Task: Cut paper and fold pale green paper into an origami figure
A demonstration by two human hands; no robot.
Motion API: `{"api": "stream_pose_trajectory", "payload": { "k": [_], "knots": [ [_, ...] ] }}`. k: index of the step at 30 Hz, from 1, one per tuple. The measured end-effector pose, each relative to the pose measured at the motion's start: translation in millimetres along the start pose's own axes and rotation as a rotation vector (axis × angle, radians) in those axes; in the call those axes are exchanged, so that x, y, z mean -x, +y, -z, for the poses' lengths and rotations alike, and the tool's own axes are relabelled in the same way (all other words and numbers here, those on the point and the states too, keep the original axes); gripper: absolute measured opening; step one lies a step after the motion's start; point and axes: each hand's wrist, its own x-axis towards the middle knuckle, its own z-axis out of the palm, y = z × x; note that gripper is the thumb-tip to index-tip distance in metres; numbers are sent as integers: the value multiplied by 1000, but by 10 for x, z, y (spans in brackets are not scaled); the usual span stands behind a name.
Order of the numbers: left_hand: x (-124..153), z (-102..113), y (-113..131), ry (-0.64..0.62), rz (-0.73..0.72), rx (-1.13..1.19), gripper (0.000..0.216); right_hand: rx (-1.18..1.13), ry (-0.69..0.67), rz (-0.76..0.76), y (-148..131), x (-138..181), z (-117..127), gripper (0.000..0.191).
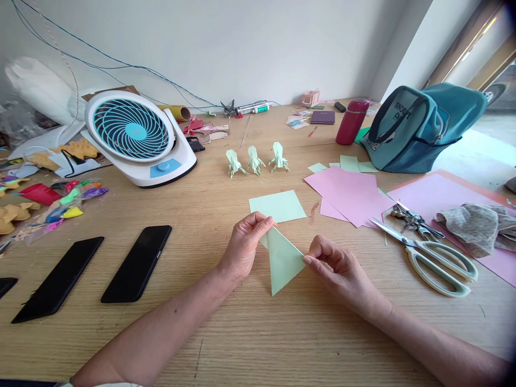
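A wooden counter (169, 215) is lying cluttered with paper and tools. Both hands are pinching a folded green triangle (282, 260) just above it — the left hand (244, 247) gripping its top corner, the right hand (338, 269) its right point — near the scissors (433, 252) and flat green square (277, 206).

Just a pale green paper (283, 260) folded into a narrow triangle, plain and matte, creases looking pretty crisp. Sharp tip pointing to 6 o'clock, wide end up top. Pinched at the 11 o'clock corner by left hand (242, 250), at the 3 o'clock corner by right hand (334, 267).
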Motion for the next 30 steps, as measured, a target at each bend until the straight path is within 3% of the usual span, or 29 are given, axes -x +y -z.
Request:
{"api": "stream_pose_trajectory", "payload": {
  "k": [9,15,26,30],
  "knots": [
    [11,-11,-10,38,-64,-68,30,81,49,-10,15,6,-11,37],
    [9,-8,-40,-74,62,-113,32,82,59,6,21,-4,-2,36],
    [-84,72,-38,-9,98,-78,30,78,54,-3,-3,-4,5,37],
    [-88,77,-51,-7,76,-116,30,55,-8,-29,-10,-14,2,32]
  ]
}}
